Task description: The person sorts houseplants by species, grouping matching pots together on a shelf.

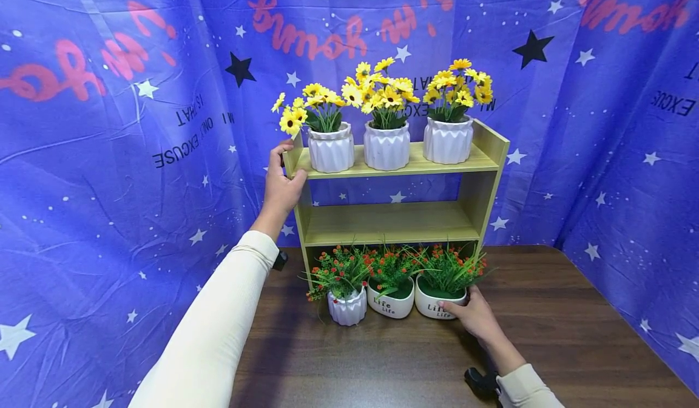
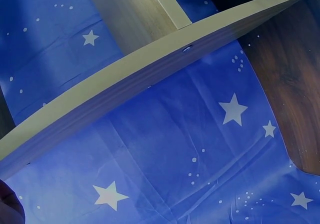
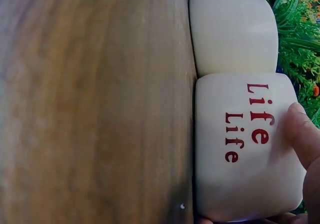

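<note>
Within the right grip [image 1: 476, 317], pinched at its outer end, sits the white oval "Life" pot [image 1: 428, 305]; farther up, the left grip [image 1: 282, 187] clasps the pale wood-grained shelf unit [image 1: 390, 223]. Advisable: brace the unit, keep the pot level.

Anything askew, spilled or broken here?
I see nothing spilled or broken. Two mild oddities: the leftmost yellow flowers flop sideways over the shelf's left side panel, while the other bunches stand more upright; and the bottom row's left pot is fluted, unlike its two smooth "Life" neighbours.
</note>
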`<state>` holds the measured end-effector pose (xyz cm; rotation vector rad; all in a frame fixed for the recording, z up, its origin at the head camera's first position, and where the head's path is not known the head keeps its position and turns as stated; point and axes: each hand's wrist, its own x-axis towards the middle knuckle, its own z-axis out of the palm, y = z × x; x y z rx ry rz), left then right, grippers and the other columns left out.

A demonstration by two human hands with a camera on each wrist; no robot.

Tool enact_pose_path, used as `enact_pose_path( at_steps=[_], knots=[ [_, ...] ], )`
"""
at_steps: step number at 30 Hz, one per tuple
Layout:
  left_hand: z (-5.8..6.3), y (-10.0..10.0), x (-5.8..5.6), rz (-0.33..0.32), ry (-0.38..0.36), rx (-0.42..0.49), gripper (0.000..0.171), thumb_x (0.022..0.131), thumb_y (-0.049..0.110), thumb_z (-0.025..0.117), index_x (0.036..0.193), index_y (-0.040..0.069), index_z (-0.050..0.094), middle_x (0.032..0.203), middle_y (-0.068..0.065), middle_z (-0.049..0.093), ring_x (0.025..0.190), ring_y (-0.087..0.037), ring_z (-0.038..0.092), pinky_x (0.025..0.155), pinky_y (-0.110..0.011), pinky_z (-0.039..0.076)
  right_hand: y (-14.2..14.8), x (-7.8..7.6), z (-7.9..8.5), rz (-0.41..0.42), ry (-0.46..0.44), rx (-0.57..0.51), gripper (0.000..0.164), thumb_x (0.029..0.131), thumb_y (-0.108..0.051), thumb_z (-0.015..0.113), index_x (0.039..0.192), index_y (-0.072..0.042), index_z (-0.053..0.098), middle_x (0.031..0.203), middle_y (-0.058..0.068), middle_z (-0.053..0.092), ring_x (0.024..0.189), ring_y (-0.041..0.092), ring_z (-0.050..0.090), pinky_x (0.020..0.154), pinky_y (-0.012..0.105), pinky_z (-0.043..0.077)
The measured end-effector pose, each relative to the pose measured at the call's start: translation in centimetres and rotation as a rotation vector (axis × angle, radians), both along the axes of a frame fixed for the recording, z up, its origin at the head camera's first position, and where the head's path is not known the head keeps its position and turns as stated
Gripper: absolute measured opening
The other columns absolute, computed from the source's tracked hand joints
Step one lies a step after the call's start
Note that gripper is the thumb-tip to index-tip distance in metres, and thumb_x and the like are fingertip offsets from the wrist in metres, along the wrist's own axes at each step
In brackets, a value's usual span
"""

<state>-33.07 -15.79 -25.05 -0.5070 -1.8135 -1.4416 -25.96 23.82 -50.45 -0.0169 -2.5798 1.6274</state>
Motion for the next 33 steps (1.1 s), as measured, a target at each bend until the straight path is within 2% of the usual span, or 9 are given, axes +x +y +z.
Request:
enact_pose_path(
  at_steps=[4, 8, 11, 13, 16, 20, 24, 27, 33],
  knots=[
    [1.1, 0.6, 2.1, 0.0, -0.008, -0.008, 0.047, 0.08, -0.014, 0.052, 0.126, -0.011, 0.042, 0.146, -0.027, 0.042, 0.121, -0.048, 0.045, 0.097, -0.047, 0.038, 0.1, 0.3, 0.2, -0.032, 0.026, 0.015, 0.081, 0.084, -0.026, 0.081, 0.139, 0.01, 0.034, 0.133, 0.034, 0.049, 0.126, 0.044, 0.044, 0.107, 0.053, 0.031],
    [1.2, 0.7, 2.4, 0.009, -0.011, -0.012, 0.046, 0.08, -0.014, 0.052, 0.125, -0.011, 0.042, 0.146, -0.026, 0.043, 0.122, -0.046, 0.045, 0.098, -0.044, 0.037, 0.3, 0.9, 1.2, -0.057, 0.038, 0.023, 0.082, 0.084, -0.028, 0.081, 0.139, 0.01, 0.035, 0.132, 0.034, 0.051, 0.125, 0.042, 0.045, 0.107, 0.051, 0.032],
    [1.3, 0.7, 2.3, 0.005, -0.025, -0.008, 0.047, 0.081, -0.014, 0.053, 0.126, -0.01, 0.042, 0.146, -0.025, 0.042, 0.122, -0.045, 0.046, 0.096, -0.04, 0.038, 0.6, 1.4, 2.0, -0.07, 0.049, 0.023, 0.082, 0.084, -0.028, 0.08, 0.14, 0.01, 0.033, 0.133, 0.033, 0.051, 0.124, 0.038, 0.048, 0.104, 0.045, 0.036],
    [1.2, 0.7, 2.2, 0.004, -0.03, -0.004, 0.047, 0.081, -0.013, 0.052, 0.126, -0.01, 0.042, 0.147, -0.024, 0.043, 0.121, -0.044, 0.046, 0.095, -0.038, 0.038, 0.8, 1.7, 2.6, -0.071, 0.065, 0.021, 0.082, 0.085, -0.028, 0.079, 0.141, 0.01, 0.033, 0.133, 0.032, 0.053, 0.121, 0.035, 0.05, 0.098, 0.035, 0.042],
    [0.5, 0.2, 0.7, 0.007, -0.021, 0.005, 0.049, 0.08, -0.013, 0.053, 0.127, -0.008, 0.042, 0.147, -0.022, 0.043, 0.12, -0.043, 0.046, 0.094, -0.039, 0.038, 1.0, 2.2, 3.5, -0.067, 0.092, 0.011, 0.081, 0.086, -0.026, 0.079, 0.141, 0.01, 0.032, 0.131, 0.032, 0.055, 0.115, 0.032, 0.056, 0.084, 0.02, 0.047],
    [-0.5, -0.4, -1.3, 0.012, -0.011, 0.002, 0.051, 0.08, -0.013, 0.055, 0.129, -0.005, 0.043, 0.148, -0.017, 0.044, 0.122, -0.04, 0.047, 0.095, -0.038, 0.037, 1.2, 3.0, 4.8, -0.069, 0.111, 0.003, 0.083, 0.086, -0.027, 0.079, 0.143, 0.009, 0.031, 0.132, 0.032, 0.055, 0.111, 0.031, 0.06, 0.076, 0.014, 0.047],
    [-0.7, -0.5, -1.7, 0.018, -0.034, -0.003, 0.052, 0.08, -0.009, 0.056, 0.129, 0.001, 0.044, 0.147, -0.008, 0.045, 0.119, -0.029, 0.049, 0.091, -0.031, 0.038, 1.3, 3.7, 5.9, -0.08, 0.126, 0.016, 0.084, 0.086, -0.029, 0.079, 0.143, 0.008, 0.031, 0.134, 0.032, 0.053, 0.108, 0.027, 0.06, 0.076, 0.015, 0.047],
    [-0.8, -0.6, -1.7, 0.026, -0.046, -0.005, 0.052, 0.08, -0.008, 0.056, 0.129, 0.003, 0.044, 0.147, -0.005, 0.046, 0.115, -0.023, 0.049, 0.089, -0.028, 0.039, 1.3, 4.2, 6.6, -0.075, 0.148, 0.007, 0.081, 0.086, -0.028, 0.079, 0.142, 0.008, 0.031, 0.134, 0.032, 0.054, 0.103, 0.019, 0.062, 0.074, 0.016, 0.049],
    [-0.8, -0.6, -1.6, 0.03, -0.046, -0.001, 0.051, 0.079, -0.007, 0.056, 0.128, 0.003, 0.044, 0.146, -0.004, 0.047, 0.114, -0.023, 0.049, 0.09, -0.028, 0.039, 1.3, 4.8, 8.2, -0.056, 0.211, -0.026, 0.075, 0.089, -0.023, 0.076, 0.141, 0.007, 0.031, 0.13, 0.032, 0.055, 0.091, -0.001, 0.059, 0.071, 0.018, 0.051]
  ],
)
